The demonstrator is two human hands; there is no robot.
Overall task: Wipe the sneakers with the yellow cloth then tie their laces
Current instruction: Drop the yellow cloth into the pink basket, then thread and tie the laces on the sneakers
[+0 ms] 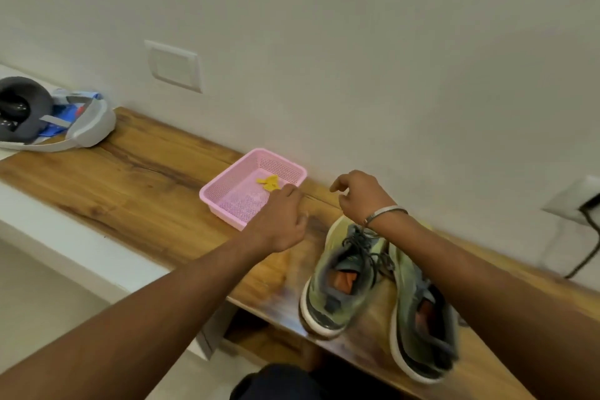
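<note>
Two olive-green sneakers with white soles lie on the wooden bench, the left sneaker (341,276) and the right sneaker (422,325), both with loose dark laces. A small yellow cloth (268,182) lies crumpled in a pink basket (227,187). My left hand (282,221) reaches over the basket's near right corner, its fingertips close to the cloth; whether they touch it is hidden. My right hand (360,196), with a bracelet on the wrist, hovers above the bench beyond the sneakers' toes, fingers loosely curled and holding nothing.
The wooden bench (130,172) runs along a white wall. A grey headset with a strap and blue items (48,117) lies at its far left end. A wall socket with a black cable (581,204) is at the right. A lower shelf shows under the bench.
</note>
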